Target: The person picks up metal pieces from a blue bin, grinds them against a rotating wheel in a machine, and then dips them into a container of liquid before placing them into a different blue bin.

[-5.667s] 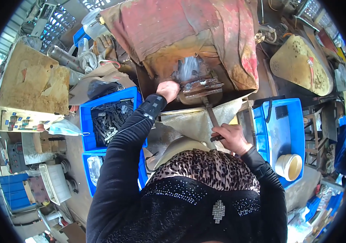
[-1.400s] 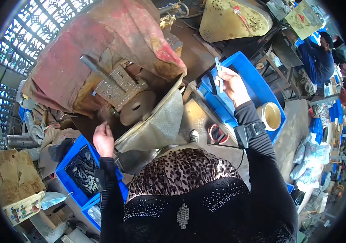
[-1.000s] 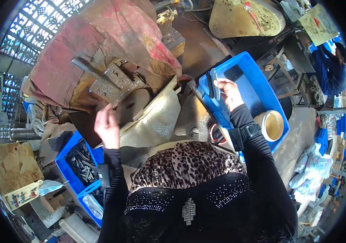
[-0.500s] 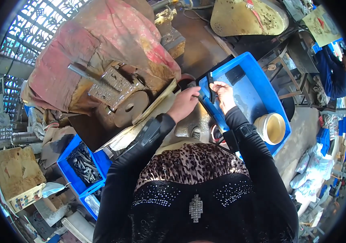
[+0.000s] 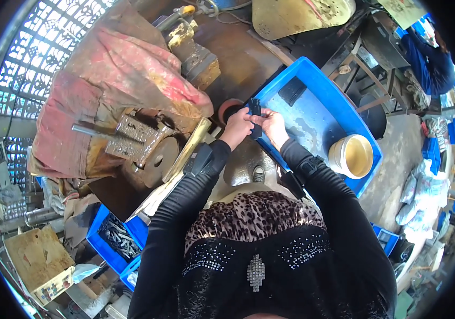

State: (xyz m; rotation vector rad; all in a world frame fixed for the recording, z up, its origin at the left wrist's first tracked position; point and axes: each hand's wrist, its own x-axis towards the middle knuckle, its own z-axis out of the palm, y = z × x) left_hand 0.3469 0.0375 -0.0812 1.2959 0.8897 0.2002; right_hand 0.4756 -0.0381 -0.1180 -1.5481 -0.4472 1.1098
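My left hand (image 5: 236,126) and my right hand (image 5: 271,125) meet over the near rim of a large blue tray (image 5: 312,114). Both hold a small dark metal part (image 5: 255,112) that stands upright between the fingers. In the tray lie a dark flat piece (image 5: 293,90) and a cream round tub (image 5: 351,156). To the left stands a rusty press machine (image 5: 141,142) under a stained red cloth (image 5: 110,74).
A smaller blue bin (image 5: 114,240) with several dark metal parts sits at lower left, beside a cardboard box (image 5: 40,259). A metal sheet (image 5: 190,151) slopes from the machine toward me. Another person in blue (image 5: 428,58) is at upper right. Bags lie on the floor at right.
My left hand left the machine side and came across to the blue tray, joining my right hand on the dark part. The view turned right toward the tray.
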